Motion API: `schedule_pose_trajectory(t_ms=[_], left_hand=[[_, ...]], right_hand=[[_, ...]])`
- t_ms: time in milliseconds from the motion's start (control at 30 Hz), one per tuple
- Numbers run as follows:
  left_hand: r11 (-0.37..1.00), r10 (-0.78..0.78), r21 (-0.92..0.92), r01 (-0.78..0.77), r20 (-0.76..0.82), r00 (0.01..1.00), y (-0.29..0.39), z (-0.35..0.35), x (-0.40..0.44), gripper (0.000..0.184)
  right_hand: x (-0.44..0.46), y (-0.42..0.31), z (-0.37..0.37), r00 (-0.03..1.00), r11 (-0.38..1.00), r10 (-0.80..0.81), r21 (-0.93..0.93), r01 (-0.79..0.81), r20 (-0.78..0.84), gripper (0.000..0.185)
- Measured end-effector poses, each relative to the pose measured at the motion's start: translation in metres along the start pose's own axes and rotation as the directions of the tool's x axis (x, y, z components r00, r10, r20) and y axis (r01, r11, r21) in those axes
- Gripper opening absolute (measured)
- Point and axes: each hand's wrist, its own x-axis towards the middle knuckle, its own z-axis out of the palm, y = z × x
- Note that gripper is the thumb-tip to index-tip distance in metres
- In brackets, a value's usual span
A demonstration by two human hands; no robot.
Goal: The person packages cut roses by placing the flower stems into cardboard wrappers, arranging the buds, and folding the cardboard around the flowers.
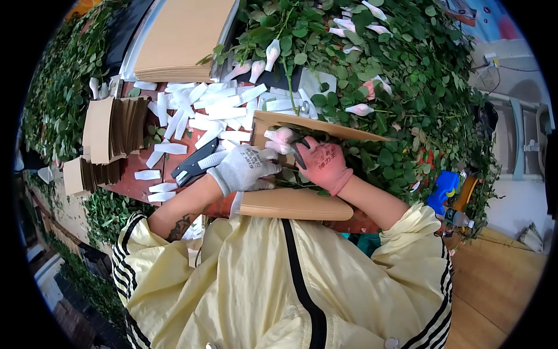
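Note:
Two pale pink rose buds (281,137) in white mesh sleeves lie side by side on a brown cardboard sheet (261,123), whose far flap stands raised behind them. My right hand (323,165), in a pink glove with dark fingertips, has its fingers closed at the right side of these buds. Left of the buds is my left hand (247,168) in a grey-white glove, fingers apart and slightly bent over the cardboard. Its fingertips are close to the lower bud. A black stapler (196,163) lies beside my left hand. The stems are mostly hidden under my right hand.
Loose white mesh sleeves (221,106) cover the red table at the left. Cardboard stacks stand at the near edge (293,205), at the left (110,131) and at the back (180,41). Leafy rose stems (407,87) fill the right side. A blue tool (444,187) is at far right.

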Motion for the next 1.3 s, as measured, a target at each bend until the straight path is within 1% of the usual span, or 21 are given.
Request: schedule_pose_trajectory(t_ms=[33, 67, 133, 200, 267, 333, 433, 467, 500, 567, 600, 633, 867, 933, 967, 1033, 1067, 1133, 1167, 1233, 1300], left_hand=[[0.996, 0.091, -0.003, -0.092, -0.103, 0.991, -0.005, 0.003, 0.001, 0.040], [0.994, 0.105, 0.021, -0.103, -0.143, 0.984, -0.006, 0.006, 0.000, 0.040], [0.993, 0.106, 0.062, -0.098, -0.140, 0.984, -0.007, 0.010, 0.000, 0.038], [0.985, 0.081, 0.158, -0.065, -0.102, 0.991, 0.000, 0.005, 0.001, 0.036], [0.983, 0.070, 0.177, -0.049, -0.113, 0.991, 0.003, 0.007, 0.000, 0.036], [0.980, 0.065, 0.196, -0.039, -0.126, 0.990, 0.003, 0.006, 0.002, 0.035], [0.986, 0.007, 0.166, -0.002, -0.029, 1.000, 0.007, 0.007, 0.003, 0.034], [0.981, 0.026, 0.195, -0.009, -0.087, 0.996, 0.005, 0.008, 0.002, 0.033], [0.975, 0.044, 0.223, -0.010, -0.147, 0.988, 0.005, 0.008, 0.002, 0.033], [0.975, 0.028, 0.221, -0.002, -0.114, 0.993, 0.008, 0.005, 0.003, 0.034], [0.983, 0.036, 0.183, -0.010, -0.145, 0.989, 0.008, 0.004, 0.003, 0.034], [0.990, 0.047, 0.142, -0.022, -0.172, 0.984, 0.008, 0.005, 0.003, 0.035], [0.996, 0.011, 0.095, -0.003, -0.084, 0.996, 0.003, 0.002, 0.003, 0.032], [0.998, 0.047, -0.016, -0.054, -0.279, 0.959, -0.002, -0.007, 0.004, 0.034], [0.999, -0.020, 0.020, 0.026, -0.262, 0.965, -0.009, -0.011, 0.001, 0.032], [0.963, -0.270, -0.053, 0.264, -0.221, 0.937, -0.010, -0.012, 0.003, 0.029], [0.964, -0.265, -0.049, 0.261, -0.222, 0.938, -0.011, -0.010, 0.005, 0.029], [0.980, -0.178, 0.041, 0.195, -0.268, 0.947, -0.016, -0.001, 0.007, 0.024], [0.980, -0.175, 0.043, 0.193, -0.266, 0.948, -0.020, 0.002, 0.006, 0.024], [0.978, -0.115, 0.142, 0.150, -0.226, 0.967, -0.029, 0.004, 0.004, 0.023], [0.979, -0.156, 0.101, 0.180, -0.206, 0.966, -0.027, 0.000, 0.001, 0.023]], right_hand=[[-0.002, -0.002, 0.005, 1.000, 1.000, 0.002, -0.001, -0.002, 0.000, 0.037], [-0.005, -0.005, 0.011, 1.000, 1.000, 0.017, -0.016, -0.017, -0.001, 0.034], [-0.002, -0.007, 0.016, 0.997, 0.998, 0.058, -0.023, -0.057, 0.049, 0.033], [0.000, -0.002, 0.027, 0.999, 0.999, 0.032, -0.038, -0.032, 0.009, 0.035], [0.003, 0.002, 0.032, 0.999, 0.999, 0.012, -0.052, -0.014, -0.036, 0.038], [0.011, 0.001, 0.020, 0.997, 1.000, 0.020, -0.009, -0.020, 0.069, 0.034], [0.014, -0.014, 0.016, 1.000, 1.000, -0.027, -0.013, 0.027, 0.016, 0.033], [0.016, -0.016, 0.022, 0.993, 0.999, -0.046, -0.014, 0.048, 0.113, 0.037], [0.013, -0.014, 0.026, 0.993, 0.999, -0.035, -0.012, 0.036, 0.115, 0.037], [0.011, -0.011, 0.032, 0.999, 0.999, -0.045, 0.014, 0.045, 0.020, 0.040], [0.012, -0.011, 0.022, 0.991, 1.000, -0.003, 0.013, 0.001, 0.132, 0.041], [0.012, -0.011, 0.020, 0.991, 1.000, 0.004, 0.019, -0.006, 0.133, 0.041], [0.004, -0.008, 0.034, 0.999, 0.996, -0.028, 0.083, 0.026, 0.030, 0.034], [0.002, -0.007, 0.041, 0.998, 0.996, -0.062, 0.059, 0.062, -0.013, 0.026], [0.004, -0.006, 0.046, 0.999, 0.997, -0.040, 0.070, 0.041, -0.027, 0.026], [0.002, -0.004, 0.051, 0.992, 0.995, -0.078, 0.046, 0.083, -0.097, 0.025], [0.002, -0.003, 0.051, 0.992, 0.996, -0.075, 0.044, 0.080, -0.102, 0.025], [0.004, -0.005, 0.045, 0.997, 0.997, -0.071, 0.031, 0.070, 0.026, 0.026], [0.004, -0.003, 0.048, 0.997, 0.997, -0.068, 0.032, 0.067, 0.024, 0.026], [0.001, 0.002, 0.055, 0.984, 0.989, -0.132, 0.051, 0.139, -0.118, 0.027], [-0.002, 0.004, 0.054, 0.991, 0.993, -0.110, 0.036, 0.113, -0.074, 0.027]])
